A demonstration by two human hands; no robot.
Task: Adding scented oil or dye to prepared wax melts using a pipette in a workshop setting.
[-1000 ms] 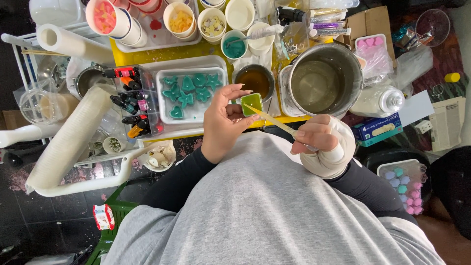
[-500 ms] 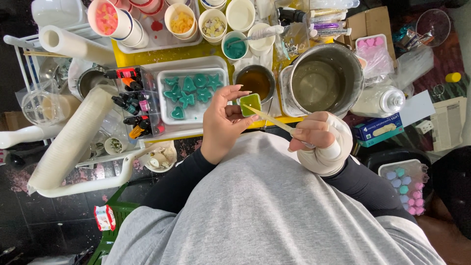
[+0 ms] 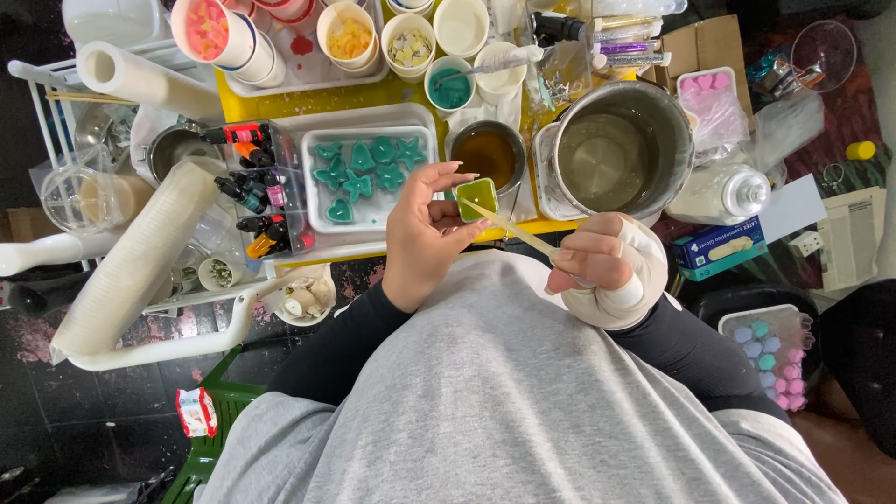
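My left hand (image 3: 425,233) holds a small square cup of yellow-green liquid (image 3: 477,197) just above the table's near edge. My right hand (image 3: 597,263), wrapped in a white bandage at the wrist, pinches a thin wooden stick (image 3: 511,231) whose tip rests in that cup. Just beyond the cup stands a small metal bowl of amber liquid (image 3: 487,151). A white tray with several teal moulded shapes (image 3: 366,174) lies to the left of my left hand.
A large steel pot (image 3: 617,149) stands at the right. Paper cups of coloured bits (image 3: 350,33) line the back of the yellow table (image 3: 308,103). Small dye bottles (image 3: 252,191), a tall stack of white cups (image 3: 135,266) and a box of pastel pieces (image 3: 767,345) surround me.
Both hands stay almost where they were; the right hand and stick shift slightly in the cup. Nothing was picked up or let go.
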